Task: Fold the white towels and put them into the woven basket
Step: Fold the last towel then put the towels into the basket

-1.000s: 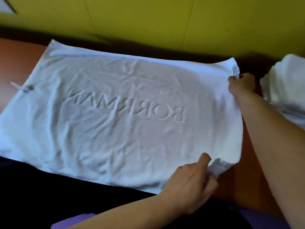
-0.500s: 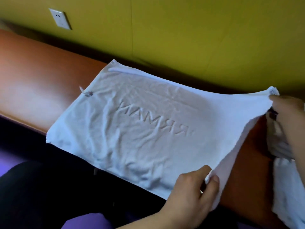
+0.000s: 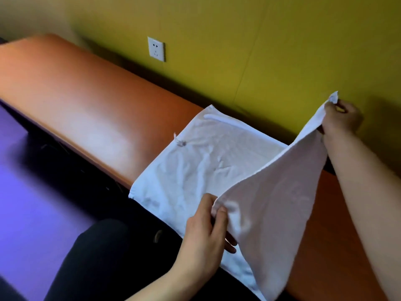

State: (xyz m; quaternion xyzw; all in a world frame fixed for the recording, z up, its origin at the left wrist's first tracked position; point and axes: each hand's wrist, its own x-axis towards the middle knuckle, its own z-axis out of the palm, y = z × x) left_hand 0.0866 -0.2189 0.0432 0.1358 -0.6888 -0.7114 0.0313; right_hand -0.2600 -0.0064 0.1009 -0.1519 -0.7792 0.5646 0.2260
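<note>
— What are your hands doing right now?

— My left hand (image 3: 205,230), the one nearest me, is pinching the near corner of the white towel (image 3: 195,161) between thumb and fingers, holding it up off the bench (image 3: 86,105). My other fingers are lying loosely under the cloth.

— And the other one?

— My right hand (image 3: 341,118) is reaching farther out and higher, and its fingers are gripping the far corner of the same edge, close to the wall. Between the two hands the raised half of the towel is hanging as a slanted sheet.

— Where is the rest of the towel sitting?

— The left half is lying flat and wrinkled on the orange bench, with its near edge drooping over the front of the bench toward my dark-trousered lap (image 3: 104,257). A small loop tag (image 3: 180,141) is sticking out from its left edge.

— What is lying beyond that?

— The bare bench top is stretching away to the left, over a purple floor (image 3: 32,203). Behind it the yellow-green wall (image 3: 260,51) is carrying a white power socket (image 3: 155,48).
</note>
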